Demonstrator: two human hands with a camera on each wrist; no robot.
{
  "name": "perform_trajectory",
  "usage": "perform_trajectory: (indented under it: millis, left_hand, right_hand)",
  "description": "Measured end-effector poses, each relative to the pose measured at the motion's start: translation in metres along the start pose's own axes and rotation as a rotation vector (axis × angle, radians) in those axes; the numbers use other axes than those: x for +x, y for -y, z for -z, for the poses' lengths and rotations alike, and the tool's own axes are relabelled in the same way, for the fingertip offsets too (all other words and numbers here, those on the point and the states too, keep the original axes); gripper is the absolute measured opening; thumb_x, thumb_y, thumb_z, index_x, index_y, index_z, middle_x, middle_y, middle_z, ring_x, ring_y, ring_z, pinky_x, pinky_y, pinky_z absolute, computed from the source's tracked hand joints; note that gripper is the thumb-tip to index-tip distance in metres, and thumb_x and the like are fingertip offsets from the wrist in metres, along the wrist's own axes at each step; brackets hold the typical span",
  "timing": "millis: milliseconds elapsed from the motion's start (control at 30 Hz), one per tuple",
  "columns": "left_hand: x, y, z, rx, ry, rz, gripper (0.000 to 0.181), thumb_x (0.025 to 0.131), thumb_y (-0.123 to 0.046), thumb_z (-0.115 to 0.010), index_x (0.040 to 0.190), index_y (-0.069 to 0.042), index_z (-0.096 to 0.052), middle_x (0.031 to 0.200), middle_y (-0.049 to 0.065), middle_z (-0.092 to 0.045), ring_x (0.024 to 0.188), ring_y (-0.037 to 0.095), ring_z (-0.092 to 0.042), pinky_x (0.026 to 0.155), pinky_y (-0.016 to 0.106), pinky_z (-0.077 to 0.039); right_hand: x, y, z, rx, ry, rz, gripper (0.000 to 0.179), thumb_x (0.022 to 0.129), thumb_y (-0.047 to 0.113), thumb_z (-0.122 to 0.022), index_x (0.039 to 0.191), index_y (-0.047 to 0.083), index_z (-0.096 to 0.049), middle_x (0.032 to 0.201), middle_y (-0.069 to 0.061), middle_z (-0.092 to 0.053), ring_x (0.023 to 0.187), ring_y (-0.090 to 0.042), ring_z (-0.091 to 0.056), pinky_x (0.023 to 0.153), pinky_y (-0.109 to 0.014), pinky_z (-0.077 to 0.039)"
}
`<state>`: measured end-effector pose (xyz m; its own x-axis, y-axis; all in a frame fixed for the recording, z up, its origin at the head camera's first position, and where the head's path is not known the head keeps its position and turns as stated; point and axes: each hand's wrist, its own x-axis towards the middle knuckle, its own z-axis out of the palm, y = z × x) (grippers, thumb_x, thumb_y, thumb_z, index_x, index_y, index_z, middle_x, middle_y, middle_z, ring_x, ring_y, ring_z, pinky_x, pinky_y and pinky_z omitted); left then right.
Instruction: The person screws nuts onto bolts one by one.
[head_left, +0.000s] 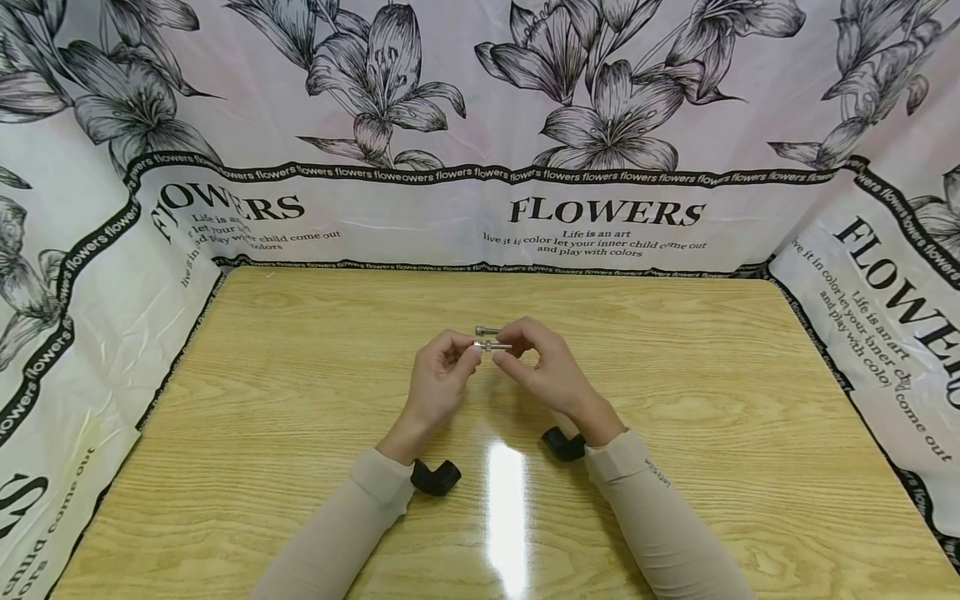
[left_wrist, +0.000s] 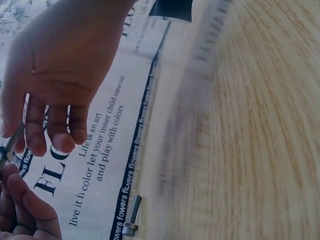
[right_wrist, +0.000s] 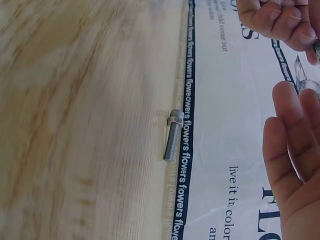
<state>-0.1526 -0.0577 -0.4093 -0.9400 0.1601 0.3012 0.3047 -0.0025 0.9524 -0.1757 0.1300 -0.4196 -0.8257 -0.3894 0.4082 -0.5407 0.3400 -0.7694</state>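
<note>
In the head view my left hand (head_left: 441, 371) pinches the head end of a small metal bolt (head_left: 492, 345) between thumb and forefinger. A nut (left_wrist: 7, 154) sits on its shank. From the other side, my right hand (head_left: 553, 371) has thumb and forefinger at the threaded part of the same bolt. Its other fingers (left_wrist: 60, 130) hang nearly straight in the left wrist view. The right wrist view cuts off most of the held bolt. Just beyond the hands, a second bolt (right_wrist: 172, 137) with a nut (right_wrist: 175, 120) on it lies on the table.
The wood-grain table (head_left: 300, 375) is bordered at the back and sides by flower-printed curtain (head_left: 420, 217). Black wrist pieces (head_left: 437, 478) sit at both sleeve cuffs. A bright reflection lies on the tabletop between the forearms.
</note>
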Motion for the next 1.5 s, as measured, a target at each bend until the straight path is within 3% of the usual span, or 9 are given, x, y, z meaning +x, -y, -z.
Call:
perform_trajectory:
  millis: [100,267,433,600,767,1067,1267,1367,1500]
  left_hand:
    - [0.000,0.000,0.001,0.000,-0.006,0.001,0.011,0.093,0.003,-0.057,0.097,0.012,-0.060,0.086,0.027,-0.059,0.073,0.027,-0.056,0.066,0.023,-0.049]
    - [0.000,-0.006,0.002,-0.004,-0.009,0.013,0.011,0.093,0.004,-0.057,0.098,0.014,-0.059,0.088,0.030,-0.059,0.075,0.041,-0.055,0.067,0.024,-0.049]
    - [0.001,-0.005,0.002,-0.003,-0.003,0.001,0.010,0.093,0.004,-0.057,0.097,0.014,-0.059,0.088,0.032,-0.058,0.077,0.049,-0.053,0.066,0.023,-0.049]
    - [0.000,-0.005,0.003,-0.004,-0.008,0.019,0.010,0.093,0.003,-0.057,0.097,0.012,-0.059,0.087,0.028,-0.059,0.076,0.045,-0.054,0.066,0.022,-0.048]
    - [0.000,-0.006,0.002,-0.016,-0.009,0.032,0.013,0.093,0.003,-0.057,0.100,0.013,-0.059,0.088,0.027,-0.059,0.076,0.037,-0.055,0.066,0.021,-0.047]
    - [0.000,-0.007,0.003,0.024,0.020,-0.036,0.029,0.085,0.004,-0.067,0.113,0.005,-0.059,0.097,0.020,-0.062,0.080,0.022,-0.057,0.069,0.029,-0.047]
    - [-0.001,-0.007,0.003,0.049,0.027,-0.077,0.015,0.089,0.004,-0.063,0.104,0.007,-0.062,0.105,0.022,-0.061,0.080,0.020,-0.055,0.070,0.034,-0.047]
    - [-0.001,-0.009,0.002,0.075,0.029,-0.046,0.010,0.093,-0.001,-0.058,0.098,0.008,-0.062,0.096,0.019,-0.062,0.078,0.027,-0.056,0.070,0.034,-0.046]
    - [-0.002,-0.013,0.000,0.112,0.035,0.012,0.019,0.098,-0.006,-0.052,0.088,0.008,-0.060,0.082,0.015,-0.060,0.078,0.041,-0.056,0.070,0.029,-0.044]
  right_hand:
    - [0.000,-0.001,0.001,0.010,-0.003,0.004,0.019,0.089,0.010,-0.067,0.107,0.007,-0.061,0.102,-0.008,-0.063,0.084,-0.016,-0.060,0.078,-0.040,-0.051]
    - [0.001,-0.007,0.001,0.022,-0.016,0.035,0.018,0.088,0.006,-0.068,0.104,0.006,-0.062,0.098,-0.005,-0.064,0.082,-0.015,-0.059,0.077,-0.038,-0.051]
    - [0.003,0.006,0.002,0.019,-0.026,0.076,0.013,0.087,-0.003,-0.066,0.099,0.001,-0.061,0.092,-0.011,-0.064,0.079,-0.019,-0.059,0.074,-0.039,-0.051]
    - [0.004,0.028,0.006,0.004,-0.027,0.097,0.010,0.087,-0.008,-0.064,0.095,-0.004,-0.061,0.090,-0.015,-0.063,0.079,-0.022,-0.059,0.074,-0.037,-0.051]
    - [0.005,0.034,0.005,0.008,-0.042,0.103,0.009,0.088,-0.010,-0.061,0.095,-0.006,-0.059,0.087,-0.017,-0.062,0.075,-0.026,-0.061,0.070,-0.040,-0.052]
    - [0.004,0.031,0.001,0.016,-0.060,0.133,0.010,0.087,-0.012,-0.060,0.096,-0.007,-0.058,0.087,-0.018,-0.059,0.073,-0.029,-0.061,0.066,-0.041,-0.052]
    - [0.004,0.033,-0.001,0.019,-0.055,0.160,0.011,0.087,-0.013,-0.060,0.096,-0.007,-0.058,0.085,-0.018,-0.059,0.073,-0.028,-0.060,0.066,-0.039,-0.052]
    - [0.004,0.033,-0.002,0.016,-0.054,0.168,0.011,0.087,-0.013,-0.060,0.095,-0.007,-0.058,0.085,-0.018,-0.059,0.073,-0.027,-0.060,0.066,-0.037,-0.052]
    - [0.004,0.034,-0.002,0.014,-0.043,0.165,0.010,0.087,-0.012,-0.060,0.095,-0.006,-0.058,0.086,-0.017,-0.059,0.074,-0.026,-0.060,0.067,-0.038,-0.053]
